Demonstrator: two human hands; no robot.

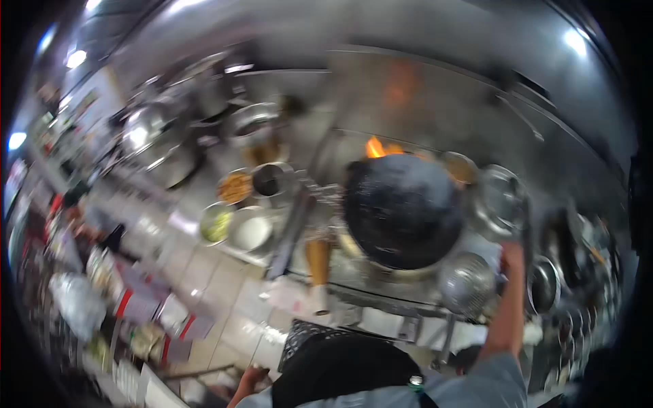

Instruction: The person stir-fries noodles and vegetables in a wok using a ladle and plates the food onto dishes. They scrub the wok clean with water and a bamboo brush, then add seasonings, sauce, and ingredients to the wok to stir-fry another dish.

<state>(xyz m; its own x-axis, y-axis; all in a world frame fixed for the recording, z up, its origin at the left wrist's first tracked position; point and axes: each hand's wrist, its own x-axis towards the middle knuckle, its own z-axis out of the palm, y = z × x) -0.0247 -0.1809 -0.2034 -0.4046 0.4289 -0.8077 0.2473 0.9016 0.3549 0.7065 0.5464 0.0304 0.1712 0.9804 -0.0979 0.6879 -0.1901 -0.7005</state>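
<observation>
Two bare hands are far apart at this cooking station, and the right one is much the nearer to the stove. From where I stand, the right hand [511,257] reaches forward, arm nearly straight, to just below the near rim of a wide, round, silvery metal bowl [501,198]. Its fingers look bunched, but blur keeps me from telling whether they grasp something or merely rest there.

On its left, close beside it, sits a round, perforated steel strainer [466,282]; a straight metal handle [447,338] runs below it, its long axis pointing back toward the person's body. Farther left and a little forward of that hand lies a large, round, blackened wok [405,211], set over the burner, with orange flame [377,147] rising behind its far edge. Being round, the wok has no long axis to speak of, and I can't make out a handle on it.

As for the left hand [253,375], it hangs low at the person's side, well apart from the wok, fingers seemingly curled; whether it clasps anything, I can't tell.
</observation>
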